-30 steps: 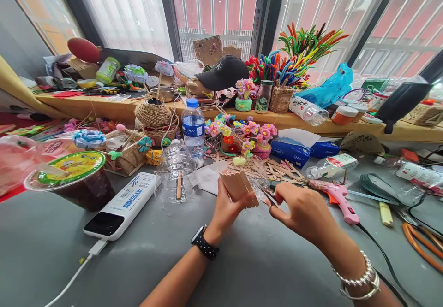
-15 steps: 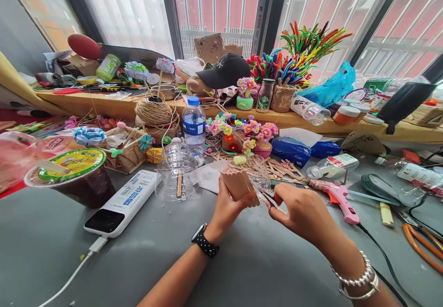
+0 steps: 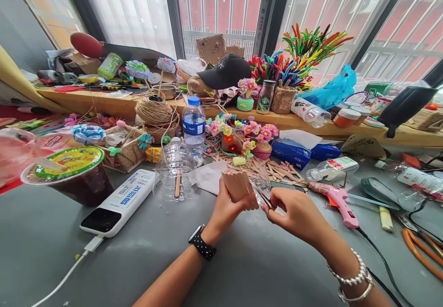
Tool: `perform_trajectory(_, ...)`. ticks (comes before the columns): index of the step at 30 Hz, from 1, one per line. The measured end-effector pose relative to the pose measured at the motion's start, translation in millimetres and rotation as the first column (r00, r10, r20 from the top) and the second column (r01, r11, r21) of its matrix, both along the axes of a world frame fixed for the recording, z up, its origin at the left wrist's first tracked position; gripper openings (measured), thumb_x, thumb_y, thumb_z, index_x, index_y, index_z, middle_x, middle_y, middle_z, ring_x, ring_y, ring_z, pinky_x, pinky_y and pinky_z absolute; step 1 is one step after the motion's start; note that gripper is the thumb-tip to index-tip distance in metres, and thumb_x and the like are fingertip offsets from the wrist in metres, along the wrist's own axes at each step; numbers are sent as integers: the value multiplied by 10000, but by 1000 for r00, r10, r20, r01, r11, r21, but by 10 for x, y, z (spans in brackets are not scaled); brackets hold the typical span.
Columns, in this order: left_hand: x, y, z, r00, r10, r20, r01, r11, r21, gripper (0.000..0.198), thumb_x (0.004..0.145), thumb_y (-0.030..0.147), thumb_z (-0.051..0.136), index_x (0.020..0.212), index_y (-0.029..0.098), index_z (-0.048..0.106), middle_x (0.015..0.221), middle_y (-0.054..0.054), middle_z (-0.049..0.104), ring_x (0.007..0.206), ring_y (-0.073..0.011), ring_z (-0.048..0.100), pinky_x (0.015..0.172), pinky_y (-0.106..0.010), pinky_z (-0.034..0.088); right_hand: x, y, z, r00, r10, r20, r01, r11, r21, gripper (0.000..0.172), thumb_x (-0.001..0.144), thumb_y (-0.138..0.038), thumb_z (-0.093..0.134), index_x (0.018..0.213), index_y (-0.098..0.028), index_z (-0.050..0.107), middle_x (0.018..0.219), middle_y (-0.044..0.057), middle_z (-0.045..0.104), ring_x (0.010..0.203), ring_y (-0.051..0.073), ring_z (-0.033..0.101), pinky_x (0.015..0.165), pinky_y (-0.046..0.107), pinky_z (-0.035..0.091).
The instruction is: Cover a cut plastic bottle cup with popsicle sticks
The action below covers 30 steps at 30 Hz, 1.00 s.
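**Scissors brought closer to a small piece made of wooden sticks, above a crowded desk**

The right hand (image 3: 294, 210) has just edged slightly inward, taking the scissors (image 3: 264, 199) towards the near right side of the wooden stick piece (image 3: 238, 188). This suggests that careful work along that edge is under way, with the piece kept steady for the blades. Whether the blades touch the wood or bite into it is too small to tell.

Compared with half a second ago, the gap between right thumb and wooden piece is narrower. The left hand (image 3: 229, 209) has hardly moved, and the piece keeps the same tilt. Items at both sides of the view sit slightly differently, probably because the head camera shifted.

The left hand is clamped around the wooden stick piece, thumb across its lower front, holding it up over the middle of the desk (image 3: 242, 270). Its flat sticks stand side by side, with rounded ends showing. The right hand's thumb and fingers are closed around the scissors' handles.

Behind the hands lie loose wooden sticks (image 3: 289, 174). A pink glue gun (image 3: 341, 205) rests to the right; to the left are a clear plastic bottle piece (image 3: 169, 164), a white power bank (image 3: 121, 201) and a lidded drink cup (image 3: 86, 182).
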State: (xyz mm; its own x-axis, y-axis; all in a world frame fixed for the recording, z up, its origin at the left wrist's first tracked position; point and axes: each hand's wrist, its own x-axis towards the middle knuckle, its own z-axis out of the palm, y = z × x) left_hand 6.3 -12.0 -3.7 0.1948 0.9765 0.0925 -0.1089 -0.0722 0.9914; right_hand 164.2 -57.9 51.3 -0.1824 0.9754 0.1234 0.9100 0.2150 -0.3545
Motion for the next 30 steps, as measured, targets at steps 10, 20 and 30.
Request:
perform_trajectory(10,8,7,-28,998,-28,-50,27,999,-17,649,593,416,667,1082,181,311,952,-44,481,859,-176,491,709,-273,437,15,39,-29,980,68,-189,-98,984,-150,298,704,-356,531,527,-179,370,499,-48,406,490,73,319,450,211,203)
perform_trajectory(20,3,-15,-41,988,46,-146,-40,998,42,703,576,392,691,1130,188,308,997,-52,502,886,-185,504,746,-293,429,119,45,-28,746,-141,-651,-363,733,-576,404,701,-513,536,540,-148,473,417,-79,314,381,30,224,377,201,140)
perform_trajectory(30,-1,-17,-42,970,79,-228,-60,994,89,810,571,396,694,1221,203,251,1118,-86,469,971,-215,489,808,-331,415,289,75,-28,622,-195,-759,-507,638,-579,457,644,-572,568,559,-140,448,435,-105,275,377,9,160,371,198,85)
